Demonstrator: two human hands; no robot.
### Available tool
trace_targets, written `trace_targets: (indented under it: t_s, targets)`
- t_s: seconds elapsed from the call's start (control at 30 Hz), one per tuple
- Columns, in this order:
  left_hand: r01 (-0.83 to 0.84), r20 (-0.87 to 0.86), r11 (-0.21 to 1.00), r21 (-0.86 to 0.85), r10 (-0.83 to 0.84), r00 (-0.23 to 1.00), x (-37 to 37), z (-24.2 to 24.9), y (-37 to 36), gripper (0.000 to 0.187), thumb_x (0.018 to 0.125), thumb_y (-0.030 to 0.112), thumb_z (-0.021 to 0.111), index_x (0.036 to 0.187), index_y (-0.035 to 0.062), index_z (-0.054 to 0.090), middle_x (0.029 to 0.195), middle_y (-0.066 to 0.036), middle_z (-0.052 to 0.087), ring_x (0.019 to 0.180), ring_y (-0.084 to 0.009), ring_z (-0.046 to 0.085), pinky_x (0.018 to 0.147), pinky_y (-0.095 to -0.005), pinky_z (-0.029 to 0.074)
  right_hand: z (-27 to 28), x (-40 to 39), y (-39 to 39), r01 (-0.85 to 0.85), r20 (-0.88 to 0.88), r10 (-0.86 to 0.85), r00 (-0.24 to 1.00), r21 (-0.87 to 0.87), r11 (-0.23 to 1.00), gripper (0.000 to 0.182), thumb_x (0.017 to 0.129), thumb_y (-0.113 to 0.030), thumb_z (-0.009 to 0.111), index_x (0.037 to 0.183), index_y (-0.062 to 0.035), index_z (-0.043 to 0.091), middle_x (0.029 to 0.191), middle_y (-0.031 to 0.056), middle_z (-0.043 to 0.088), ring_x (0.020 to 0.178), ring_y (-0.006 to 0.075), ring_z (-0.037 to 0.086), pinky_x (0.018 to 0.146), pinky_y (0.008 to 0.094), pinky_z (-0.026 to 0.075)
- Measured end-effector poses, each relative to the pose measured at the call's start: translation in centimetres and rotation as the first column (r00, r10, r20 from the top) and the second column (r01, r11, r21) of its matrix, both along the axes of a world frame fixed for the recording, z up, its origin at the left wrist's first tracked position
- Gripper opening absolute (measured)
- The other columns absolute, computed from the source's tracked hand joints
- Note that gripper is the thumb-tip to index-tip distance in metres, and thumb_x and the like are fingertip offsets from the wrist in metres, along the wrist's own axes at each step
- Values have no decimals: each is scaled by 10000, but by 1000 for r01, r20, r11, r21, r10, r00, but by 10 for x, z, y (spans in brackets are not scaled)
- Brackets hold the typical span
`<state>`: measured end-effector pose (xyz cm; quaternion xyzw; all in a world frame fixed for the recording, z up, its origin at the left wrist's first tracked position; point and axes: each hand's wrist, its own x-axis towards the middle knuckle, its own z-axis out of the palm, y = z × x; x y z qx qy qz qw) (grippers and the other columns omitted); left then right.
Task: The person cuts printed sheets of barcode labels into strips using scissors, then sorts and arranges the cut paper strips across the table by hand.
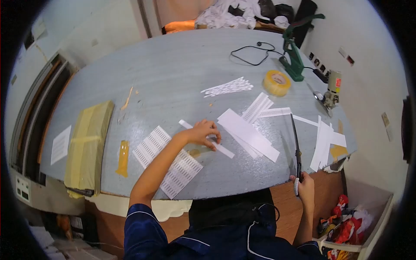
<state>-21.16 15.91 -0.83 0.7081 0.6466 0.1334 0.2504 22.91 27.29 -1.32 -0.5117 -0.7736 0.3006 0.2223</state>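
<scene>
My left hand (203, 133) is over the middle of the table, its fingers curled down on a narrow white paper strip (226, 150) that sticks out on both sides of it. Beneath my left forearm lie printed sheets (183, 174) with rows of small dark marks. In my right hand (306, 187), at the table's front edge, is a pair of long dark scissors (296, 138), blades pointing away from me. Between the hands lie plain white paper pieces (249, 133) and printed strips (258, 107). A pile of thin cut strips (228, 87) rests farther back.
A tape roll (277, 82), a green hand press (293, 56) and a black cord (255, 54) are at the back right. White offcuts (320, 149) lie right of the scissors. A tape-wrapped package (89, 145) stands at left. Below right, a bin (368, 232) holds colourful wrappers.
</scene>
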Motion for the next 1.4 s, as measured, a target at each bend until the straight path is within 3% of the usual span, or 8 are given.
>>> trace_targets:
  t_s: [0.23, 0.33, 0.4, 0.53, 0.67, 0.93, 1.17, 1.4]
  targets:
    - [131, 100, 991, 20, -133, 986, 49, -15, 33, 279, 708, 374, 762, 905, 198, 673, 1002, -19, 551, 1052, -263, 405, 944, -395, 312, 12, 6, 13, 143, 217, -135, 967, -19, 990, 428, 721, -315, 740, 759, 69, 553, 650, 217, 559, 599, 334, 536, 579, 406, 429]
    - [131, 143, 991, 0, -130, 981, 52, -11, 42, 557, 666, 416, 786, 1150, 214, 600, 1211, -56, 501, 1171, -304, 369, 1005, -453, 294, 14, 4, 19, 155, 252, -159, 954, 38, 987, 396, 730, -285, 699, 819, 79, 572, 781, 260, 606, 756, 416, 594, 680, 439, 464]
    - [29, -87, 996, 82, -22, 996, 52, 0, 49, 1011, 542, 523, 827, 1394, 236, 364, 1459, -125, 264, 1332, -359, 226, 1072, -528, 205, 12, 2, 21, 126, 224, -143, 964, 86, 988, 338, 707, -236, 673, 836, 60, 573, 822, 260, 612, 808, 413, 605, 707, 438, 472]
    - [105, -211, 991, -81, -120, 970, 48, 8, 88, 1358, 377, 665, 817, 1478, 264, 129, 1529, -175, -13, 1393, -423, -2, 1103, -567, 55, 5, -4, 20, 79, 122, -82, 989, 31, 996, 373, 683, -239, 708, 841, 67, 564, 771, 254, 604, 775, 410, 607, 685, 432, 478]
    - [296, -530, 937, -186, -350, 773, 69, 14, 107, 1215, 525, 784, 660, 1478, 217, 161, 1537, -150, 18, 1399, -403, -34, 1101, -576, 19, 10, -21, 18, 68, 33, -70, 997, 39, 997, 409, 673, -246, 725, 860, 76, 556, 747, 255, 605, 729, 412, 607, 652, 441, 480]
    - [196, -367, 973, 121, -139, 920, 106, -22, 35, 738, 878, 607, 422, 1442, 153, 276, 1518, -87, 199, 1407, -291, 144, 1110, -539, 90, 14, -58, 19, 119, 173, -147, 974, 166, 979, 394, 698, -280, 742, 858, -7, 506, 702, 199, 613, 698, 379, 618, 610, 452, 472]
    - [20, -238, 991, 134, 13, 971, 93, 11, 31, 750, 703, 560, 682, 1261, 93, 496, 1275, -97, 489, 1145, -272, 431, 955, -444, 267, 19, -65, 14, -45, 353, -20, 935, 175, 984, 390, 757, -307, 705, 919, -15, 504, 758, 193, 635, 712, 367, 636, 615, 451, 496]
    - [-32, -277, 999, -24, 24, 961, 103, 11, 10, 716, 533, 475, 834, 1070, 95, 552, 1069, -93, 546, 1043, -282, 441, 902, -416, 299, 42, -58, -17, 42, -232, -17, 973, 105, 994, 197, 806, -181, 675, 836, -21, 564, 714, 102, 587, 592, 216, 584, 536, 327, 449]
